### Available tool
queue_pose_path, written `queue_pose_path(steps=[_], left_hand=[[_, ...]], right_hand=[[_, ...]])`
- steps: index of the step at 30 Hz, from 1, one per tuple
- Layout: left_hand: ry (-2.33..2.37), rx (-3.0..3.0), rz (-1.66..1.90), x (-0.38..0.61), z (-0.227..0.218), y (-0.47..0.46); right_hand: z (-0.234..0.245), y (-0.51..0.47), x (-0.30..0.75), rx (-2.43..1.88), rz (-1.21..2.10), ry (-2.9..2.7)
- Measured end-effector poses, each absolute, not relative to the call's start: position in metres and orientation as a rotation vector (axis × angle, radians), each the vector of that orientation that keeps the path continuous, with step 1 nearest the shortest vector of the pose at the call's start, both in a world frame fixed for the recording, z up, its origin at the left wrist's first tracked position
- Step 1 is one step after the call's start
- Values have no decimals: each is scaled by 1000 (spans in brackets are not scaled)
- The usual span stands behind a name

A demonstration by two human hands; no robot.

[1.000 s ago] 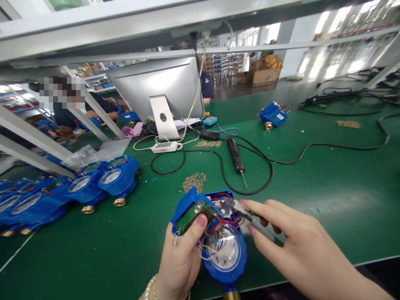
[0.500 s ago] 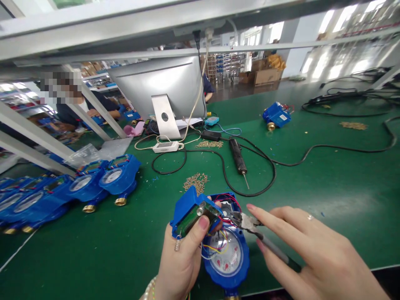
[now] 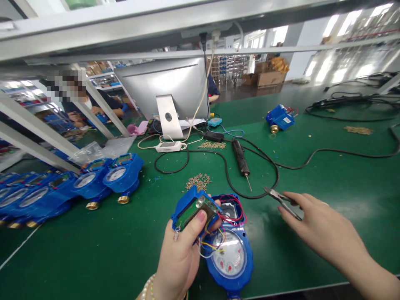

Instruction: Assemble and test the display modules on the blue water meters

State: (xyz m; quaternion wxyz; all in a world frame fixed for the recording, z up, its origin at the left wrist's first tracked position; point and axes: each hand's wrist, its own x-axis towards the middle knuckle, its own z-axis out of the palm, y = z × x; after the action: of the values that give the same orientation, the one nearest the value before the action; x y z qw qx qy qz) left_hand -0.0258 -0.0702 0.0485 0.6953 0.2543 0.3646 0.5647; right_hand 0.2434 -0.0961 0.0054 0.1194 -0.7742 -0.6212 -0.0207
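While the left hand [image 3: 184, 250] has its grip closed on a blue circuit housing [image 3: 184, 205] just beside the dial meter [image 3: 229, 254], the right hand [image 3: 321, 225] grips pliers [image 3: 278, 197] to the meter's right. That meter sits at the near edge of the green bench [image 3: 125, 250]. Beyond it lie loose screws [image 3: 198, 182], a black screwdriver [image 3: 240, 158] and, farther off, a silver monitor [image 3: 165, 83]; cardboard boxes [image 3: 270, 79] stand well behind.

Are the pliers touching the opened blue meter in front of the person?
No, the pliers in the right hand are off to the right of the opened meter, with green tabletop visible between them.
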Motion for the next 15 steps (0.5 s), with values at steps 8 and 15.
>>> queue_pose_path(steps=[8,15], left_hand=[[744,730,1277,-28,49,-62],[726,996,1218,-44,36,-56]], right_hand=[[-8,-82,262,-1864,-239,-1894],[83,-71,175,-1208,397,-1934]])
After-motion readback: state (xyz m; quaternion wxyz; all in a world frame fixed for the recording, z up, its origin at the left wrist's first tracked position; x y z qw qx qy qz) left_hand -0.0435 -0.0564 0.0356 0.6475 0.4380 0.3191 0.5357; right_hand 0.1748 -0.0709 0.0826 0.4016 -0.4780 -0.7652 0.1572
